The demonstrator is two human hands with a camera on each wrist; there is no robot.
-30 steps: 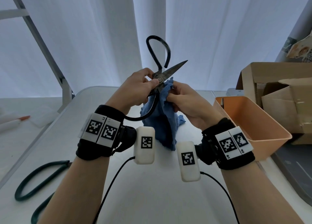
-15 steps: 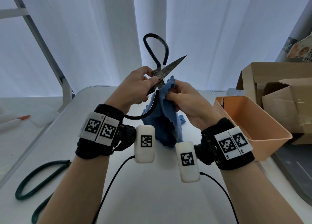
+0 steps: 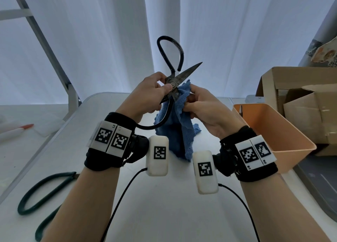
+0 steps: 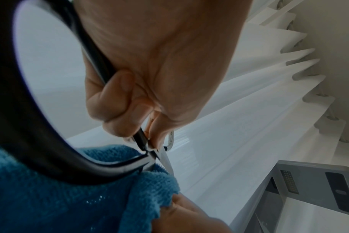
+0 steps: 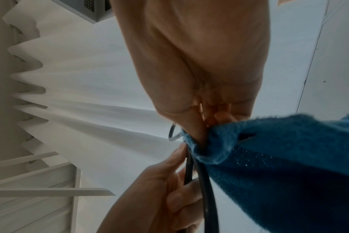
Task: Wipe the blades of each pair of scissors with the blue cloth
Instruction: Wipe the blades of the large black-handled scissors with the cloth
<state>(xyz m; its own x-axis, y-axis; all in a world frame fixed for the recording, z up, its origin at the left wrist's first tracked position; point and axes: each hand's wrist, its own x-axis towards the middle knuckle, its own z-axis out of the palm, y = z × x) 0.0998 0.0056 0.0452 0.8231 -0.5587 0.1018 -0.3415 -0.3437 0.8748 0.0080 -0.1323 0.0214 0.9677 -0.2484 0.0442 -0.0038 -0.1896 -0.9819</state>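
Observation:
Black-handled scissors [image 3: 173,81] are held up above the table, blades spread, one bare blade pointing up and right. My left hand [image 3: 151,93] grips them at the pivot, thumb on the screw; one handle loop rises above, the other curves down under my wrist [image 4: 40,141]. My right hand [image 3: 198,104] pinches the blue cloth [image 3: 178,125] around the lower blade just beside the pivot, and the cloth hangs down to the table. In the right wrist view the cloth [image 5: 279,165] is bunched under my fingers and the wrapped blade is hidden. A second pair, green-handled scissors [image 3: 42,196], lies at the table's near left.
An orange plastic bin [image 3: 273,132] stands on the table at the right, with open cardboard boxes [image 3: 300,104] behind it. White curtains hang behind the table. A metal frame [image 3: 51,59] slants up at the left. Cables run from my wrist cameras.
The scissors and both hands have risen a little and the upper blade now tilts more steeply. My right hand stays on the cloth by the pivot.

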